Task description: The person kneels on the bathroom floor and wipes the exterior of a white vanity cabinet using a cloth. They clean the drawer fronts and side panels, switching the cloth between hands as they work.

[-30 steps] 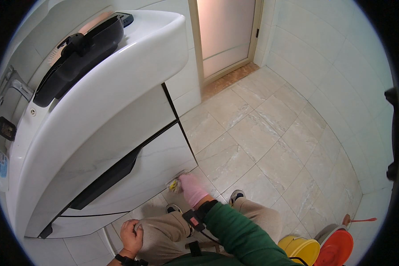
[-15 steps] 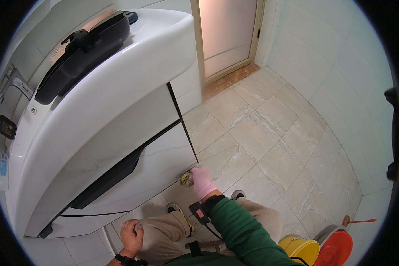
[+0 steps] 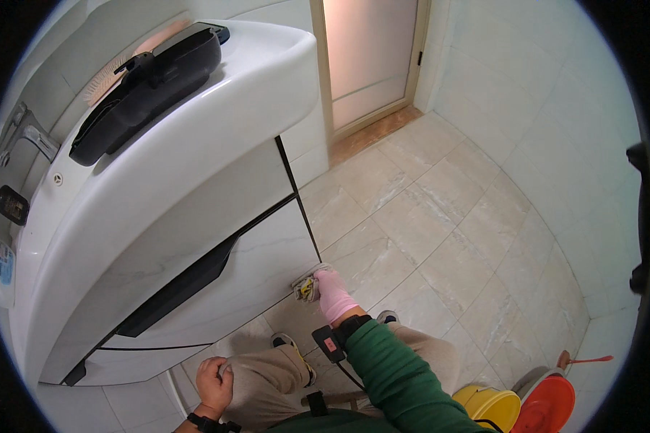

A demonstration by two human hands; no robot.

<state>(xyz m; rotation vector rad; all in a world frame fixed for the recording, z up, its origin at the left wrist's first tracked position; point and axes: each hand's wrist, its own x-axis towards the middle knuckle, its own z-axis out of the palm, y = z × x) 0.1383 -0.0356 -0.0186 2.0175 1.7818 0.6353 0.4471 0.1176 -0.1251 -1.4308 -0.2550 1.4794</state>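
My right hand (image 3: pixel 334 295), in a pink glove, is closed round a bunched grey and yellow cloth (image 3: pixel 307 289). It presses the cloth to the lower corner of the white marble-patterned cabinet front (image 3: pixel 260 260), just above the floor. My bare left hand (image 3: pixel 214 382) rests on my left knee, its fingers loosely bent with nothing in them.
The white washbasin (image 3: pixel 267 54) overhangs the cabinet, with a black tray-like case (image 3: pixel 152 94) and a pink brush (image 3: pixel 105 78) on it. A tap (image 3: pixel 40 141) and a dark bottle (image 3: pixel 11 206) stand at far left. Yellow bucket (image 3: pixel 487 405) and red basin (image 3: pixel 549 404) sit lower right.
My right hand and the cloth have shifted very slightly to the right along the cabinet's lower corner. The view has tilted a little; my left hand stays on the knee.
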